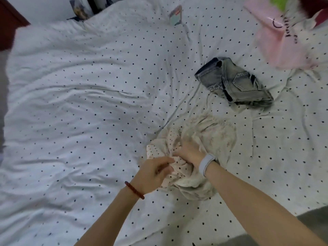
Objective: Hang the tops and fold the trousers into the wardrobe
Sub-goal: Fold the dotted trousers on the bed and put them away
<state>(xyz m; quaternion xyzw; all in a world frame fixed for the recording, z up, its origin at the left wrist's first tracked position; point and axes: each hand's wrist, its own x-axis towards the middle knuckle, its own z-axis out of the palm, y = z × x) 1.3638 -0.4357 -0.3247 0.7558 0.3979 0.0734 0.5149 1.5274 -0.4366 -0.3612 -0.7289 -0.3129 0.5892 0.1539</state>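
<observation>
A crumpled cream garment (209,139) with a dotted pale-pink part lies on the white dotted bed sheet (88,103) in front of me. My left hand (154,173), with a red bead bracelet on the wrist, pinches the dotted pink fabric at its near left edge. My right hand (190,153), with a white wristband, digs into the middle of the bundle and grips the cloth; its fingertips are hidden in the folds. Folded grey-blue denim jeans (236,82) lie farther back to the right, apart from both hands.
A pink garment with black lettering (284,38) lies at the far right corner of the bed, beside something green. A phone (175,15) rests on the sheet at the far side. A dark wooden edge (8,23) shows at the top left.
</observation>
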